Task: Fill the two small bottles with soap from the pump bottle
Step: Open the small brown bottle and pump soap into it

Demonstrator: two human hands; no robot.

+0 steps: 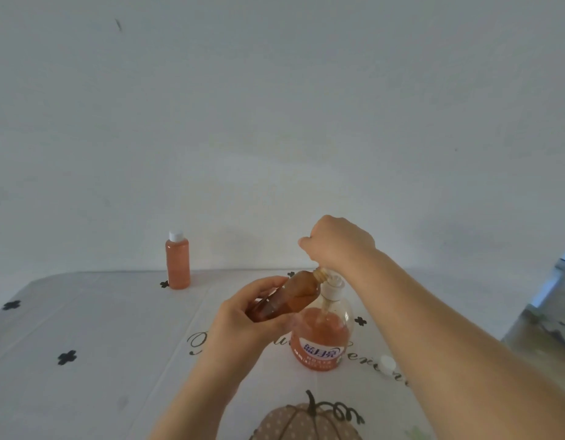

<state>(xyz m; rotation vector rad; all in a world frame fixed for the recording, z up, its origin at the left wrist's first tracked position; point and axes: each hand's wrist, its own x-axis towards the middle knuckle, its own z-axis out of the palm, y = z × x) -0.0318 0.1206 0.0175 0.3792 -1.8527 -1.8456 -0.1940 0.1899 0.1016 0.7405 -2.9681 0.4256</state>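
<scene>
My left hand (243,315) grips a small uncapped bottle (290,295), tilted so that its open neck points up and right at the pump spout. The soap inside it looks amber. My right hand (335,242) rests on top of the pump bottle (322,335), its fingers curled over the white pump head (333,285), most of which it hides. The pump bottle stands on the table and holds orange soap in its lower half. A second small bottle (178,260), full of orange soap and closed with a white cap, stands upright at the table's far left edge.
A loose white cap (387,364) lies on the tablecloth (84,328) to the right of the pump bottle. The cloth is white with black clover marks, script lettering and a pumpkin print (306,420) near me. A plain wall stands behind the table.
</scene>
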